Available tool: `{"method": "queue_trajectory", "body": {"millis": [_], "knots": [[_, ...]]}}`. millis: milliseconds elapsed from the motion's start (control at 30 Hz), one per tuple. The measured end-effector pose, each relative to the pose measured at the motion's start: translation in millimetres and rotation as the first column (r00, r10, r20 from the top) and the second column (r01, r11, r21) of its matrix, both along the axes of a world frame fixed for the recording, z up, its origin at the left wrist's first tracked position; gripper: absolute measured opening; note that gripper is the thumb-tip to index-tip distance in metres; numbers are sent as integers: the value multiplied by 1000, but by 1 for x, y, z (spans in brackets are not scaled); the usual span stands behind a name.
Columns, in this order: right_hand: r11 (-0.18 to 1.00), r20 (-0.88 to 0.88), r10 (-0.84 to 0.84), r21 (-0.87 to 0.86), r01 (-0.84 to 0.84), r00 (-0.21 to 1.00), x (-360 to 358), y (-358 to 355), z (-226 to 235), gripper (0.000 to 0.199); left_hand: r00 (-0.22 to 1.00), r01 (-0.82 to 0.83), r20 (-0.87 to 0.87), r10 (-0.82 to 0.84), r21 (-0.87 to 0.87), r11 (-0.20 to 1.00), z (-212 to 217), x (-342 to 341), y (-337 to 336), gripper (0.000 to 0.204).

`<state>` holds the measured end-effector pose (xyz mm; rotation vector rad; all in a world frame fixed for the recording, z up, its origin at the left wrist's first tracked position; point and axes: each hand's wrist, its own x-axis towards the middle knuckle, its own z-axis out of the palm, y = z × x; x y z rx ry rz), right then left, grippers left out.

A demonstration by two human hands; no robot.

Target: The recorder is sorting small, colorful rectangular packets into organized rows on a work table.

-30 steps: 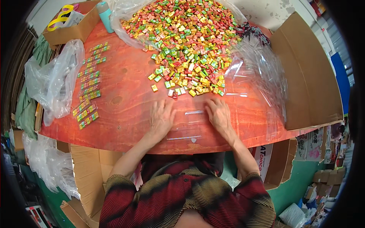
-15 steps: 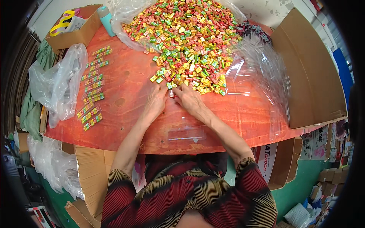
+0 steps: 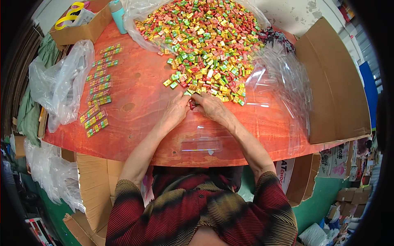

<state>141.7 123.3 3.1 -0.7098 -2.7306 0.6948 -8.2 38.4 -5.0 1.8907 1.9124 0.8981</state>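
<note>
At the near edge of a large heap of small red, yellow and green boxes (image 3: 209, 53), my two hands almost meet. My left hand (image 3: 176, 108) and my right hand (image 3: 212, 108) are both closed, fingertips pinched around a small red box (image 3: 192, 105) between them. My fingers partly cover it. Closer to me, a clear plastic sleeve (image 3: 201, 144) lies flat on the red tabletop (image 3: 147, 90). To the left, several clear packs (image 3: 98, 88) filled with rows of the little boxes lie in a column.
Clear empty sleeves (image 3: 283, 78) are piled right of the heap, before an upright cardboard panel (image 3: 332, 82). At left lie a crumpled plastic bag (image 3: 65, 82), an open carton (image 3: 82, 33) and a turquoise bottle (image 3: 118, 17). More cartons (image 3: 94, 192) stand below the table edge.
My hands have come closer together, and the red box between them sits a little nearer to me. The whole view has shifted slightly.
</note>
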Motion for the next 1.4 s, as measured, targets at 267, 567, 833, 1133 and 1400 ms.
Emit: {"method": "queue_trajectory", "body": {"millis": [267, 567, 833, 1133, 1400], "knots": [[994, -87, 14, 108, -5, 996, 10, -6, -5, 22, 998, 4, 66, -5, 2, 1000, -3, 6, -14, 24], [984, -40, -21, 176, 28, 999, 18, -29, 17, 30, 994, 15, 108, -1, -132, 991, 7, 3, -22, 22], [985, -132, -108, 123, 125, 985, 25, -27, 17, 37, 996, 11, 90, -4, -81, 997, 0, 16, -17, 34], [984, 10, -166, 66, 165, 986, 44, -15, -1, 28, 1000, -5, 20, 5, -4, 1000, -7, 34, -11, 38], [980, -9, -196, 15, 197, 980, 58, -23, 4, 41, 998, 49, 38, -47, -37, 998, -1, 43, -4, 40]]}}
